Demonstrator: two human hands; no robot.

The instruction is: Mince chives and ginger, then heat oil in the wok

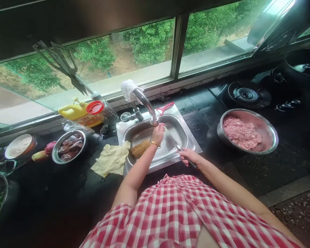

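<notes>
My right hand grips the dark handle of a kitchen knife, its broad pale blade reaching over the steel sink. Directly below the tap spout, my left hand has its fingers curled beside the far end of the blade. What those fingers hold, if anything, is hidden. A bracelet circles the left wrist. Inside the sink, left of that wrist, lies a brown, rough-textured piece. A pale yellow cloth is spread on the counter at the sink's left edge.
Right of the sink stands a steel bowl of minced meat, with a gas burner behind. To the left are a bowl of dark red meat pieces, a yellow jug and a red-lidded bottle. A red-handled tool rests behind the basin.
</notes>
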